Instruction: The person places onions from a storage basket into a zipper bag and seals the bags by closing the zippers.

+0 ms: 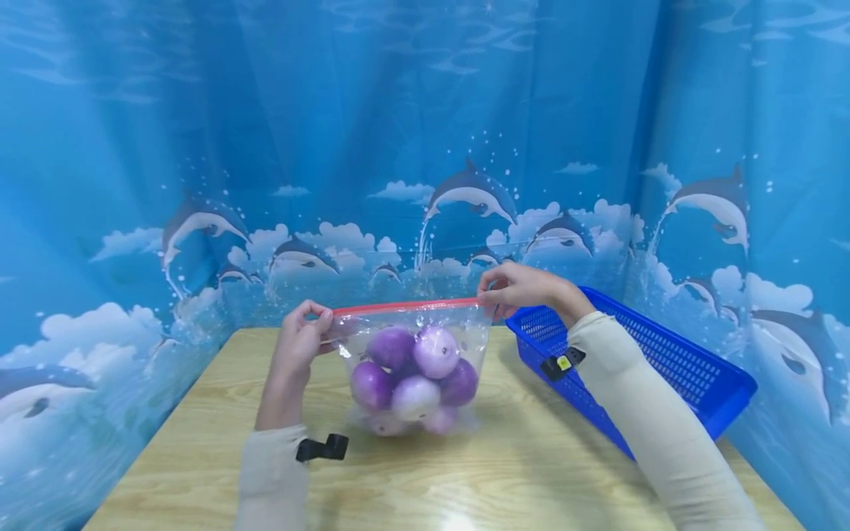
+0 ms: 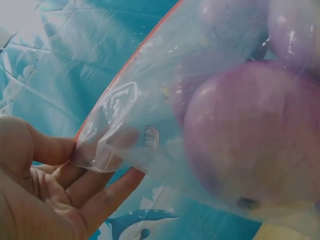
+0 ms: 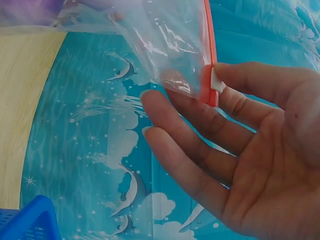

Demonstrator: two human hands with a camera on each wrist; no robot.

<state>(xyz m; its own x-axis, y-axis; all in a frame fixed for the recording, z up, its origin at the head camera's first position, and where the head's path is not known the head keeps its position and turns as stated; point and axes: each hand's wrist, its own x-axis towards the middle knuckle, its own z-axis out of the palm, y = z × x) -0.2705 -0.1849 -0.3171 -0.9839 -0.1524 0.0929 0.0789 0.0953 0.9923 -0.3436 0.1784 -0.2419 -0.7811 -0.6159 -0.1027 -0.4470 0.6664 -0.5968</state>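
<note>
A clear zip bag (image 1: pixel 478 343) with a red top strip hangs upright between both hands, holding several purple onions (image 1: pixel 415 398). My left hand (image 1: pixel 300 341) pinches its left top corner between thumb and fingers; the left wrist view shows that corner of the bag (image 2: pixel 107 145) gripped at the red edge. At the opposite corner, my right hand (image 1: pixel 514 287) pinches the strip's end. There, in the right wrist view, a white slider (image 3: pixel 216 81) sits under the thumb, with the other fingers (image 3: pixel 185 155) spread below. Whether the bag's bottom touches the table cannot be told.
A blue perforated basket (image 1: pixel 727 380) stands on the right of the wooden table (image 1: pixel 199 450), partly behind the right forearm. A blue curtain (image 1: pixel 372 147) printed with dolphins surrounds the table at the back and sides.
</note>
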